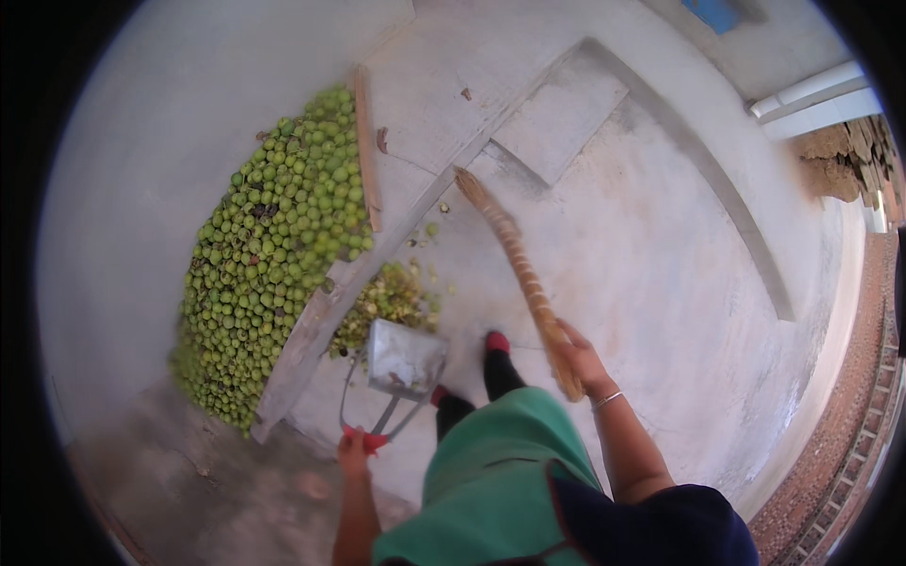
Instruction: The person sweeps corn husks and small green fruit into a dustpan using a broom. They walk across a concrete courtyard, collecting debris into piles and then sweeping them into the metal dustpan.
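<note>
My left hand (353, 451) is closed round the red-wrapped end of a grey metal dustpan's handle. The dustpan (406, 357) hangs low beside my feet, at the edge of a loose heap of green and brown husk-like pieces (389, 300). In my right hand (583, 358) is a long straw hand broom (517, 253), bound with several pale bands. It slants up and to the left, its frayed narrow end pointing away from me. The broom is apart from the heap and the dustpan.
A big pile of round green fruits (274, 245) lies at the left, edged by a wooden board (366, 151) and a pale plank (297, 354). Beyond the broom is a low concrete step (562, 113). Stacked rough brown pieces (845, 156) and white pipes (812, 92) are at the far right.
</note>
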The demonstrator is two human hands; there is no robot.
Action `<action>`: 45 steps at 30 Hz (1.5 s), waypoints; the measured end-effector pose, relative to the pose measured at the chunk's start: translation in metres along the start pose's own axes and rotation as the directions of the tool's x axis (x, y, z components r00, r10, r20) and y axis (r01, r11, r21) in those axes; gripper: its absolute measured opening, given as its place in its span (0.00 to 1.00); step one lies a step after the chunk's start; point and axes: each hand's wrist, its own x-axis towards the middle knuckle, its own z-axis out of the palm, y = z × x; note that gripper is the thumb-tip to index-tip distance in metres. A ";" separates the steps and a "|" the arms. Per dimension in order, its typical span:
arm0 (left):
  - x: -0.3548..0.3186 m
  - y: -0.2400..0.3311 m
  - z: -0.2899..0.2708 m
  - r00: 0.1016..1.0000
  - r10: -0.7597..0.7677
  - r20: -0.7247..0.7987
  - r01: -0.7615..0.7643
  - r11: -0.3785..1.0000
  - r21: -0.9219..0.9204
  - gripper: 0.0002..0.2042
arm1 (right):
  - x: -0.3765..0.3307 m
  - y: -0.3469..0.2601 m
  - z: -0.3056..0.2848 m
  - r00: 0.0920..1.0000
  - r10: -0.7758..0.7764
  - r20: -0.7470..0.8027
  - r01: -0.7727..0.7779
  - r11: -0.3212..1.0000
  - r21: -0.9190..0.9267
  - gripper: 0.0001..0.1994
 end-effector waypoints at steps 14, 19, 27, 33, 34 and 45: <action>-0.037 -0.004 0.003 0.999 -0.036 -0.004 0.036 0.998 -0.055 0.11 | 0.255 -0.181 0.096 0.913 -0.356 0.200 0.398 0.665 -0.632 0.32; -0.049 0.000 -0.002 0.993 -0.112 -0.026 0.109 0.990 -0.086 0.11 | 0.138 -0.070 0.068 0.933 -0.182 0.311 0.350 0.248 -0.904 0.32; -0.018 -0.015 -0.028 0.996 -0.062 -0.065 0.056 0.994 -0.095 0.11 | 0.005 0.010 -0.031 0.977 0.058 0.204 0.081 0.785 -0.615 0.34; 0.008 -0.044 -0.102 0.998 -0.036 -0.058 0.037 0.999 0.011 0.13 | 0.078 0.020 0.035 0.984 0.121 0.130 -0.123 0.992 0.013 0.37; 0.010 -0.045 -0.115 0.997 -0.040 -0.069 0.040 0.999 0.000 0.12 | 0.108 0.026 0.051 0.982 0.087 0.167 -0.100 0.992 0.071 0.32; 0.080 -0.093 -0.291 0.998 -0.039 -0.043 0.037 0.998 -0.059 0.09 | 0.025 0.210 0.260 0.970 0.222 0.095 -0.072 0.641 -0.764 0.45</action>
